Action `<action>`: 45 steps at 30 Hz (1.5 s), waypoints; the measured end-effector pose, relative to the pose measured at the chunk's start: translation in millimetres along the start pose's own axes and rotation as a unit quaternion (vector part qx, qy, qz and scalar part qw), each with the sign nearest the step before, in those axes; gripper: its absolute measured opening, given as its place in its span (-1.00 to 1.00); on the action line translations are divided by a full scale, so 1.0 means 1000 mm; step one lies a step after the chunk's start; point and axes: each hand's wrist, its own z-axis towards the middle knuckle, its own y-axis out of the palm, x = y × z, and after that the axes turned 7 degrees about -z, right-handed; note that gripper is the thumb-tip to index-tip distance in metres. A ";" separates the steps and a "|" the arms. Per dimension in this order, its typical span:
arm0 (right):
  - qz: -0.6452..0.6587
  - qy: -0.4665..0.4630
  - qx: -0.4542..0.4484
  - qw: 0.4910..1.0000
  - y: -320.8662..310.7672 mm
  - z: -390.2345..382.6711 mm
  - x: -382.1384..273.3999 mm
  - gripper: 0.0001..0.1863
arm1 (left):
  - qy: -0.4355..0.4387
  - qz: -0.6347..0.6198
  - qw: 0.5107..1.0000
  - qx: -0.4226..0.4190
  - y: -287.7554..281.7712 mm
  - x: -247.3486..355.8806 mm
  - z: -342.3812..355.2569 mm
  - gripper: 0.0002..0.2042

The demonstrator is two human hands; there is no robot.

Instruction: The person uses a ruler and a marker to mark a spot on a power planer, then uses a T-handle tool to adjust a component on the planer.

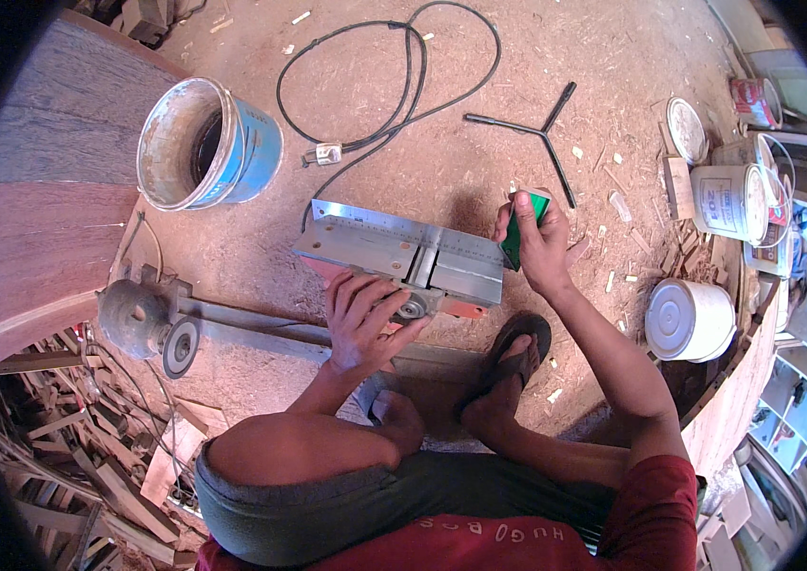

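I see a metal electric planer (360, 243) with a ruled fence and slotted bed, resting low in front of me above my feet. My left hand (365, 319) grips its near side beside a round knob (412, 306), fingers bent over the body. At the planer's right end, my right hand (541, 243) holds a small flat green object (523, 230) upright, thumb pressed on it. What the green object is, I cannot tell. A black cable (388, 133) lies in loops beyond the planer.
A blue bucket (256, 157) is at upper left, a bench grinder (132, 314) at left and scrap wood (99, 457) at lower left. A black three-armed wrench (544, 133) lies on the dusty floor (593, 76). White buckets (684, 319) line the right side near a shelving unit (788, 409).
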 end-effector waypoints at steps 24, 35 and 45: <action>-0.017 -0.017 -0.007 1.000 -0.001 -0.001 -0.003 -0.70 | 0.003 -0.008 1.000 -0.025 -0.003 0.000 -0.002 -0.49; -0.016 -0.013 -0.007 1.000 -0.002 -0.001 -0.001 -0.69 | -0.004 -0.006 1.000 -0.029 -0.004 0.001 -0.001 -0.55; -0.012 -0.010 -0.006 1.000 -0.001 -0.001 -0.003 -0.70 | 0.012 -0.010 0.999 -0.028 -0.004 0.000 -0.001 -0.47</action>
